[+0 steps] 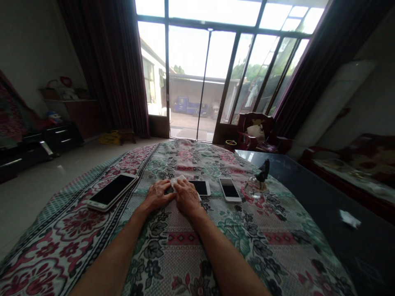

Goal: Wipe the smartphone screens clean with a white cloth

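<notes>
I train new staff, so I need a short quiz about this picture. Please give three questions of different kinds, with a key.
1. True or false: the white tissue lies between the left hand and the right hand.
2. How many phones lie on the bedspread?
3. Which phone is nearest the right hand: A left phone, B middle phone, C right phone?

Key: 1 true; 2 three; 3 B.

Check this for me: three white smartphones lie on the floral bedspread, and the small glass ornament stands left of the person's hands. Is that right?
No: the small glass ornament stands right of the right hand, not left, just past the rightmost smartphone, as the head view shows. The rest stands: three white smartphones on the floral bedspread.
</notes>
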Motion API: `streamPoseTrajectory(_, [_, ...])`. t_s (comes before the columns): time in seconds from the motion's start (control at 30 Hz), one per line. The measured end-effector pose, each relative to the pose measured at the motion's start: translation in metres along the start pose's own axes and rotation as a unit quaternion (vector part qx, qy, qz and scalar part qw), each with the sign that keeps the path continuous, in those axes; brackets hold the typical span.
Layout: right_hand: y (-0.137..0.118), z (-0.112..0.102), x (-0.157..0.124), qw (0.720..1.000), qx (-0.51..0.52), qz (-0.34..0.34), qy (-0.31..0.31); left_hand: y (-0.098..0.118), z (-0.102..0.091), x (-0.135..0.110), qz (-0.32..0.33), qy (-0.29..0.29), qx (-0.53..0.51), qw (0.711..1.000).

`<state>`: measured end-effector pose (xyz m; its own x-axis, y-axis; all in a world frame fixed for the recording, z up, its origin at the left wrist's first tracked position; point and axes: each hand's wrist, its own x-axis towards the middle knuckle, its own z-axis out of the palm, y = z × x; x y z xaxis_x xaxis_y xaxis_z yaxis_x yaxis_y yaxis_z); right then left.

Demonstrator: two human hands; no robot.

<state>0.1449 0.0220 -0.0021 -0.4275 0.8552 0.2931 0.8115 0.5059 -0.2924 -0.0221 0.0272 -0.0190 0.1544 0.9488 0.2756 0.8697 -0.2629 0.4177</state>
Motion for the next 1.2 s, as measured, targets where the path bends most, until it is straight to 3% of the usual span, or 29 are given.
streamPoseTrajectory(0.1, [-0.001,-0.003,-0.002,1.000,0.008,0.011,0.012,0.000,0.000,0.000,0.002,-0.002,-0.002,1.000])
streamPoseTrajectory(0.2, [0.006,-0.010,-0.004,0.997,-0.006,0.065,0.034,-0.001,0.000,0.001,-0.003,-0.011,-0.003,1.000])
streamPoseTrajectory(0.4, [0.042,-0.024,-0.007,0.980,-0.038,0.176,0.079,-0.001,0.001,0.001,0.002,-0.009,-0.007,1.000])
streamPoseTrajectory(0.53, [0.055,-0.025,-0.008,0.973,-0.054,0.206,0.089,0.000,0.002,0.000,-0.011,-0.003,-0.009,1.000])
streamPoseTrajectory(0.67, [0.045,-0.021,-0.009,0.977,-0.056,0.186,0.090,0.000,0.000,0.001,-0.004,-0.010,-0.008,1.000])
streamPoseTrajectory(0.97, [0.002,-0.010,-0.014,0.998,-0.018,0.047,0.041,0.001,0.000,0.000,0.004,0.011,-0.003,1.000])
streamPoseTrajectory(1.07, [-0.003,-0.007,-0.018,0.999,-0.005,0.013,0.045,0.000,0.002,0.000,0.007,0.011,-0.002,1.000])
streamPoseTrajectory(1.2, [0.001,-0.011,-0.025,0.999,-0.002,0.021,0.033,-0.001,0.002,0.000,0.006,0.006,-0.001,1.000])
